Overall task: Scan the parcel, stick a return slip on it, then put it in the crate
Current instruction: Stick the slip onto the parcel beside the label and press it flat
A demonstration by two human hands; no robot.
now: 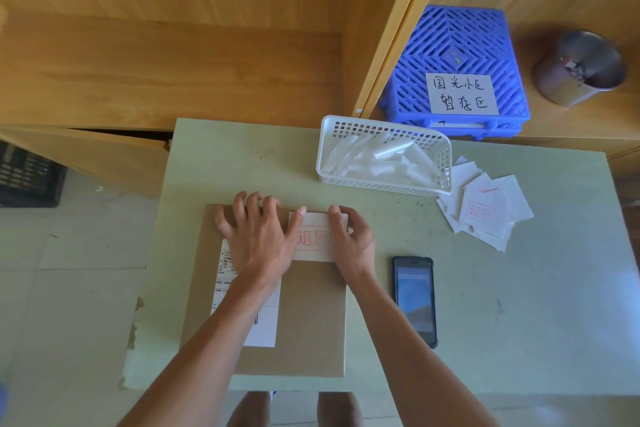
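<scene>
A flat brown cardboard parcel [311, 319] lies on the green table [519, 305] near its front edge. A white shipping label [266, 326] covers its left part. A white return slip [317, 239] with a red stamp sits on the parcel's far right corner. My left hand [259, 239] lies flat on the parcel, fingers spread, thumb touching the slip's left edge. My right hand [351, 236] presses down on the slip's right edge. A blue plastic crate [457, 45] with a handwritten paper sign stands on the wooden shelf at the back right.
A black handheld scanner [415, 298] lies screen-up right of the parcel. A white basket [384, 156] holds peeled backing strips. Several loose return slips [485, 208] lie beside it. A metal cup [578, 69] stands at the far right. A black crate [27, 177] sits on the floor, left.
</scene>
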